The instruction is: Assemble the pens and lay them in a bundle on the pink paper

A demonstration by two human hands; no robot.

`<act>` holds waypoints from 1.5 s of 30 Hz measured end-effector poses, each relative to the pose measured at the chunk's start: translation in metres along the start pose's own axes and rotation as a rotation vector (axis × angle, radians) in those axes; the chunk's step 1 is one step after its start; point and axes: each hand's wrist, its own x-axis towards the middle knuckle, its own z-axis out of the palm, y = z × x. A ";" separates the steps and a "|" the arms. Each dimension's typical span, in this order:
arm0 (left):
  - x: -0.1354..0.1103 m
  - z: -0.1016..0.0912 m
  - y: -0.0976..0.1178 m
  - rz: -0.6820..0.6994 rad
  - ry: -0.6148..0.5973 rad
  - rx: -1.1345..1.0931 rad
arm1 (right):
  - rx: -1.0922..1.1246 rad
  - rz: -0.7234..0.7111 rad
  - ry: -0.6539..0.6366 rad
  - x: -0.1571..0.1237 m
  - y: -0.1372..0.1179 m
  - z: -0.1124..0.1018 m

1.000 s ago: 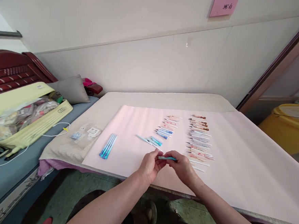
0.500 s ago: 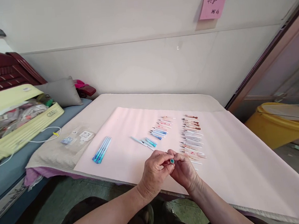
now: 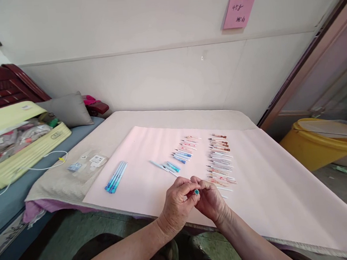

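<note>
My left hand [image 3: 177, 205] is pinched around a teal pen barrel [image 3: 197, 191], whose round open end faces me. Most of the barrel is hidden by the fingers. My right hand [image 3: 212, 202] meets it with thumb and fingers pressed together; what these fingers grip is hidden. Just beyond the hands lie short blue pen parts [image 3: 173, 167] and a pale blue tube [image 3: 155, 164]. To the left, several blue pens [image 3: 116, 177] rest side by side. Farther back are dark blue pen parts [image 3: 182, 157] and pink ones [image 3: 189, 144].
A column of pen parts with brown, clear and pink patterns [image 3: 220, 162] runs along the right of the pink sheet [image 3: 269, 186]. A clear plastic bag [image 3: 89, 162] lies at left. Beyond the table are an open yellow case [image 3: 48, 144] and a yellow bin [image 3: 314, 144].
The view has shifted slightly, so everything sits a little farther left. My hands stay together around the teal pen barrel, with only a small movement of the fingers.
</note>
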 end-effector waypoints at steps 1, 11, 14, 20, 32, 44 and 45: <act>0.000 0.000 -0.001 -0.007 0.002 -0.009 | -0.001 0.001 0.000 0.000 0.000 0.000; 0.000 0.001 -0.003 0.027 0.001 0.033 | 0.016 0.006 -0.051 -0.001 0.000 0.001; 0.000 0.001 -0.001 0.019 -0.001 0.024 | -0.019 0.012 -0.036 -0.001 0.001 0.001; 0.000 0.000 -0.001 0.045 -0.008 0.072 | -0.034 0.002 -0.054 -0.001 0.003 0.000; -0.004 0.000 0.003 0.122 -0.051 0.092 | 0.044 0.025 0.010 0.002 0.011 -0.001; 0.021 -0.021 -0.040 -0.613 0.325 -0.500 | -0.150 -0.115 0.091 0.006 0.000 -0.003; 0.021 -0.023 -0.044 -0.643 0.348 -0.565 | -0.196 -0.142 0.099 0.006 -0.001 -0.002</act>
